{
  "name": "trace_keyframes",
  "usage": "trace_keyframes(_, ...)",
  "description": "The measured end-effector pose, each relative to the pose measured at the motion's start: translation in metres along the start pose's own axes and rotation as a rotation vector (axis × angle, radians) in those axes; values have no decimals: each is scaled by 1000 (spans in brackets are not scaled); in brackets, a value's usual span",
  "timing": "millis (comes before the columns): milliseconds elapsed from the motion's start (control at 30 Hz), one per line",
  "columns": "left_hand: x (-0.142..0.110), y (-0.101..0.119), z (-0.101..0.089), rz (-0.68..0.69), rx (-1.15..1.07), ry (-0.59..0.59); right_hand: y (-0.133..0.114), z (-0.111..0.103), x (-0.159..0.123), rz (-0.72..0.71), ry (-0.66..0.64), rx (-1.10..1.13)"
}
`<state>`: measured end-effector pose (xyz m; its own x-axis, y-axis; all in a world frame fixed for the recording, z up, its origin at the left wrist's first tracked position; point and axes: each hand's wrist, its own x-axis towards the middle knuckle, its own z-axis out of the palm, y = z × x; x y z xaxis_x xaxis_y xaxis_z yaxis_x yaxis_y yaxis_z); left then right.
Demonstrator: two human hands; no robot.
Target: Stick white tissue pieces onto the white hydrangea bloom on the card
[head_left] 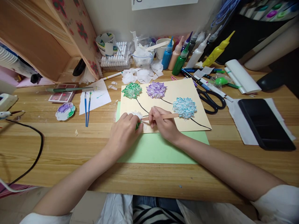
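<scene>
My right hand (163, 123) is closed around a flat wooden craft stick (171, 116), whose left end reaches toward my left hand. Curled over the lower left of the cream card (182, 88), my left hand (126, 129) has its fingers closed; a small green thing (138, 125) shows by its thumb, too hidden to name. A white ruffled flower (136, 114) peeks out just behind those fingers. On the card are a green paper flower (132, 90), a purple one (156, 90) and a blue one (184, 108), with dark drawn stems.
Under the card lies a green sheet (163, 149). Brushes (87, 109) and a paint palette (65, 111) are at left. Paint bottles (167, 54), torn white paper (141, 75) and a marker tray (115, 59) line the back. Black scissors (211, 101) and a phone (266, 124) lie at right.
</scene>
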<state>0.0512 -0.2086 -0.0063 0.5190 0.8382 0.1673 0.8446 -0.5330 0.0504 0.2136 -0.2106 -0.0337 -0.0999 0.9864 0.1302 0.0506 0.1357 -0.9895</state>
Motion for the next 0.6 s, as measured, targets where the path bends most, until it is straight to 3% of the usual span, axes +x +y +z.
trace_keyframes(300,1,5,-2,-159,-107,-102,0,0,0,3,0,-1)
trace_keyframes(600,2,7,-2,-192,-146,-123,1,1,-1,14,28,-13)
